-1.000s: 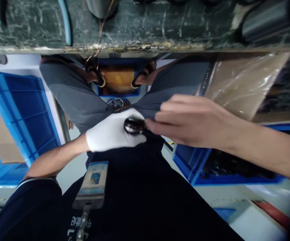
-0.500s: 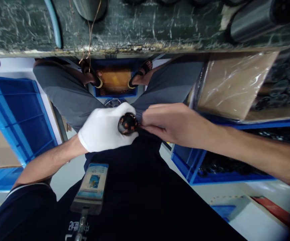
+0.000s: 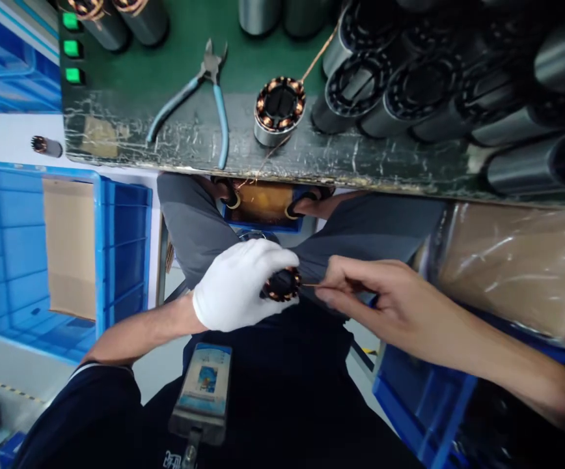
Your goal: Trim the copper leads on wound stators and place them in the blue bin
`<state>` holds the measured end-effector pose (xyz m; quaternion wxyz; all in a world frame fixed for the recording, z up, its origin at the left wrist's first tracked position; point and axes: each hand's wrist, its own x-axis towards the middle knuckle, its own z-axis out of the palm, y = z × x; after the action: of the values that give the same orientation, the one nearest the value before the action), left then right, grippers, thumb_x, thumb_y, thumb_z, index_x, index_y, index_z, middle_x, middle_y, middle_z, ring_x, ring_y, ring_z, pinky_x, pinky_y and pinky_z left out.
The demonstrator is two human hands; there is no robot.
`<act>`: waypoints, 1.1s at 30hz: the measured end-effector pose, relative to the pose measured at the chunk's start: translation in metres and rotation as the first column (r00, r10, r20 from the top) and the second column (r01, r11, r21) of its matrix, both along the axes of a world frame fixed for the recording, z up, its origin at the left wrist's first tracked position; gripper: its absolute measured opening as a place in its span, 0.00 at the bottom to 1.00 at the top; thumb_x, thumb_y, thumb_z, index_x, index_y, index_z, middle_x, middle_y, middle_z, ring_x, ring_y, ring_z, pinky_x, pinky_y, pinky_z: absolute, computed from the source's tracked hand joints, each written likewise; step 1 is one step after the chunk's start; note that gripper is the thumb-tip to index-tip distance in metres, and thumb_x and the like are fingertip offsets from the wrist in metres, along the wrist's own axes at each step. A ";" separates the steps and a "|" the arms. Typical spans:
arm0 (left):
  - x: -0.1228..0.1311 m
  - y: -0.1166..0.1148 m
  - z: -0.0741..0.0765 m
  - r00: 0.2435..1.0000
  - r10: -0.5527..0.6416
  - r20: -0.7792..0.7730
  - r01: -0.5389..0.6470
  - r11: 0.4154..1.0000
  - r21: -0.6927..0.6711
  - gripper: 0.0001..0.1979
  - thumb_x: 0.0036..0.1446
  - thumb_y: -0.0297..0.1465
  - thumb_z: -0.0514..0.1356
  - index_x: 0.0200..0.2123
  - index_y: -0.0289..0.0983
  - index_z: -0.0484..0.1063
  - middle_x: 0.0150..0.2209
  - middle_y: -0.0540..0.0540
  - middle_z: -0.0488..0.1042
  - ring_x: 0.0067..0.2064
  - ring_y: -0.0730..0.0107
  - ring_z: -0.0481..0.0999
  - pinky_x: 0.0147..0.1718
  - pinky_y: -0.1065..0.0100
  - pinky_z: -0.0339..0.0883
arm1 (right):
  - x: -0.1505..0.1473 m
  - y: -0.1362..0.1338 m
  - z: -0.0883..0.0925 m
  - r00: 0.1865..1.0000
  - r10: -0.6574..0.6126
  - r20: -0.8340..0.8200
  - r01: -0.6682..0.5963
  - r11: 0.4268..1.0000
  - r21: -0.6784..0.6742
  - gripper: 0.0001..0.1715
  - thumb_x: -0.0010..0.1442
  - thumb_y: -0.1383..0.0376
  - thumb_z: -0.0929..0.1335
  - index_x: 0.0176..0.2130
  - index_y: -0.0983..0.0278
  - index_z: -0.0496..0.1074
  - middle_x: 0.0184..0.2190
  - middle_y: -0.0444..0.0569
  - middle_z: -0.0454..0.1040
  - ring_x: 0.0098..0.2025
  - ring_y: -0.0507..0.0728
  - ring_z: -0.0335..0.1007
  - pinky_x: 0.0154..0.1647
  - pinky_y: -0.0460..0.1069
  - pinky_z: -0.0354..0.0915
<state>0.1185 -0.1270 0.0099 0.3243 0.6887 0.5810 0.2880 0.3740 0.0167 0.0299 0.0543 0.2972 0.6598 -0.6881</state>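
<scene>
My left hand [image 3: 246,286], in a white glove, is wrapped round a motor stator [image 3: 282,285] with copper windings at its dark end face. My bare right hand [image 3: 375,296] pinches a thin copper wire [image 3: 310,284] that runs out sideways from that stator. Both hands are over my lap, below the bench edge. On the bench in front stands another wound stator [image 3: 279,107] with a copper lead rising from it. Left of it lie cutting pliers [image 3: 209,71] with blue handles, their jaws apart.
Several dark metal cylinders [image 3: 424,85] crowd the right of the green bench [image 3: 185,137]. A blue crate [image 3: 121,254] with cardboard stands at left. Another blue crate [image 3: 422,397] is at lower right, beside plastic-wrapped cardboard [image 3: 511,260]. A small wound part [image 3: 47,146] lies left of the bench.
The view has tilted up, bringing more of the bench, the pliers and the cylinders into sight. My right hand has drawn away from the stator, showing the copper wire between.
</scene>
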 end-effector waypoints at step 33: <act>-0.234 0.165 0.022 0.315 0.915 -0.254 -0.865 0.387 0.319 0.32 0.57 0.44 0.78 0.62 0.41 0.79 0.73 0.32 0.74 0.74 0.29 0.69 0.74 0.29 0.64 | -0.006 -0.053 -0.057 0.985 0.055 0.164 -0.079 0.986 0.144 0.35 0.71 0.32 0.68 0.49 0.55 0.87 0.39 0.50 0.85 0.42 0.63 0.84 0.47 0.53 0.80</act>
<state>-0.1156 0.0379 0.0315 -0.0546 0.3144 0.8955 0.3102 0.3679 -0.0367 -0.0271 0.1076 0.3322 0.7128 -0.6083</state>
